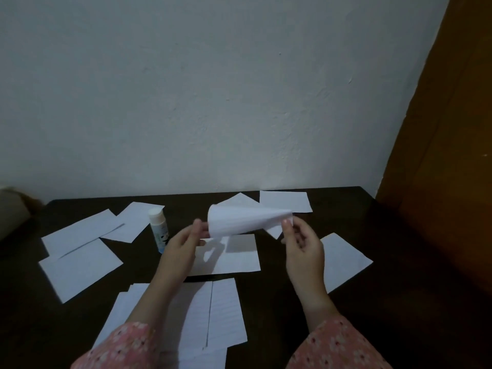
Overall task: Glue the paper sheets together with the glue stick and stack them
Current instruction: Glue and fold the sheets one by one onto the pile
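1. Nearest: pink floral sleeves (119, 344), over lined paper sheets (223, 315) lying overlapped at the near tabletop (399, 302) edge, seemingly a stack begun.
2. Raised above the middle: one curled sheet (245, 219), bowed into a cone, probably so a face stays off the other sheets.
3. Left hand (183, 241) pinching its wide end; right hand (300, 241) pinching the narrow tip.
4. Standing capped just beside the left hand: glue stick (159, 230), within easy reach.
5. Scattered loose sheets around, awaiting gluing.
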Motion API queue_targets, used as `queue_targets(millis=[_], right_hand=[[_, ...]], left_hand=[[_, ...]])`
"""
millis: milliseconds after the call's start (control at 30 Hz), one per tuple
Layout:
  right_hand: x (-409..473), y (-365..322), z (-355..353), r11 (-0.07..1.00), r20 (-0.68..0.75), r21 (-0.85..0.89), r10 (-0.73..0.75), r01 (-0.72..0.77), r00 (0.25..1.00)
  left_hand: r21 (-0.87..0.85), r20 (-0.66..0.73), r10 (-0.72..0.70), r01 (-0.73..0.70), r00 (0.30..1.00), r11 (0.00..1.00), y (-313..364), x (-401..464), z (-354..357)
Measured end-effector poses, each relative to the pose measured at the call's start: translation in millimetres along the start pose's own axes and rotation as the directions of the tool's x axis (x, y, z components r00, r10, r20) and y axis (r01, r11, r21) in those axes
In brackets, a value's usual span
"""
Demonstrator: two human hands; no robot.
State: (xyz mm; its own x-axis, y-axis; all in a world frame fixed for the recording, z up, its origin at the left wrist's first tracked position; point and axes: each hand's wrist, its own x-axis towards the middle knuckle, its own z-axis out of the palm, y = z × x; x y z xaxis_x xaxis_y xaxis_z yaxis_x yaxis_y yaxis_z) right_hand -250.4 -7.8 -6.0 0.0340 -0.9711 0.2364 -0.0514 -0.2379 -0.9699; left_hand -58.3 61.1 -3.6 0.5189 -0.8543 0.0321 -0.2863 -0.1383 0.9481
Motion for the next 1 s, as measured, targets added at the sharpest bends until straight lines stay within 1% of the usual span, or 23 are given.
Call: queue_targets(millis=[33, 67, 100, 200, 267, 333, 400, 467, 533, 600, 667, 700, 800, 900, 1000], right_hand=[[-3, 3, 5, 0.999, 0.064, 0.019, 0.037, -0.038, 0.997], [-4, 6, 10, 0.998, 0.119, 0.022, 0.062, -0.065, 0.991], [-5, 8, 13, 0.996, 0.161, 0.015, 0.080, -0.084, 0.984], [-1, 13, 20, 0.995, 0.255, -0.044, 0.094, -0.085, 0.962], [1, 13, 22, 0.993, 0.298, -0.001, 0.113, -0.118, 0.948], [3, 12, 23, 0.979, 0.308, 0.067, 0.162, -0.192, 0.938], [6, 13, 25, 0.978, 0.307, 0.037, 0.185, -0.206, 0.934], [9, 17, 28, 0.985, 0.289, -0.070, 0.171, -0.158, 0.942], [11, 20, 30, 0.982, 0.261, -0.128, 0.167, -0.137, 0.951], [13, 23, 32, 0.980, 0.242, -0.150, 0.165, -0.131, 0.956], [15, 25, 34, 0.977, 0.233, -0.170, 0.164, -0.126, 0.958], [16, 26, 35, 0.975, 0.229, -0.183, 0.167, -0.126, 0.959], [18, 28, 39, 0.952, 0.212, -0.281, 0.183, -0.120, 0.960], [19, 30, 42, 0.896, 0.211, -0.439, 0.177, -0.068, 0.961], [17, 33, 43, 0.869, 0.206, -0.491, 0.188, -0.065, 0.960]], left_hand=[[-0.091, -0.003, -0.052, 0.052, 0.999, 0.995, 4, -1, 0], [-0.146, -0.006, -0.108, 0.106, 0.994, 0.984, 6, -1, -1], [-0.164, -0.007, -0.132, 0.129, 0.991, 0.978, 7, -3, -1], [-0.148, -0.027, -0.094, 0.089, 0.995, 0.985, 2, -5, -5], [-0.179, -0.029, -0.088, 0.081, 0.996, 0.981, -3, -3, -9], [-0.209, -0.009, -0.098, 0.094, 0.995, 0.973, -6, -1, -13], [-0.213, 0.026, -0.105, 0.109, 0.994, 0.971, -10, 3, -15], [-0.189, 0.058, -0.104, 0.113, 0.993, 0.976, -13, 6, -14], [-0.155, 0.048, -0.118, 0.124, 0.992, 0.980, -17, 9, -11], [-0.054, -0.020, -0.129, 0.128, 0.991, 0.990, -20, 13, -7], [0.095, -0.120, -0.091, 0.102, 0.989, 0.990, -20, 13, -3], [0.137, -0.158, -0.059, 0.081, 0.986, 0.987, -20, 12, -3], [0.149, -0.243, -0.019, 0.057, 0.970, 0.987, -22, 12, -4], [0.197, -0.254, -0.013, 0.065, 0.967, 0.978, -23, 14, -5], [0.280, -0.234, 0.010, 0.058, 0.972, 0.958, -28, 15, -4]])
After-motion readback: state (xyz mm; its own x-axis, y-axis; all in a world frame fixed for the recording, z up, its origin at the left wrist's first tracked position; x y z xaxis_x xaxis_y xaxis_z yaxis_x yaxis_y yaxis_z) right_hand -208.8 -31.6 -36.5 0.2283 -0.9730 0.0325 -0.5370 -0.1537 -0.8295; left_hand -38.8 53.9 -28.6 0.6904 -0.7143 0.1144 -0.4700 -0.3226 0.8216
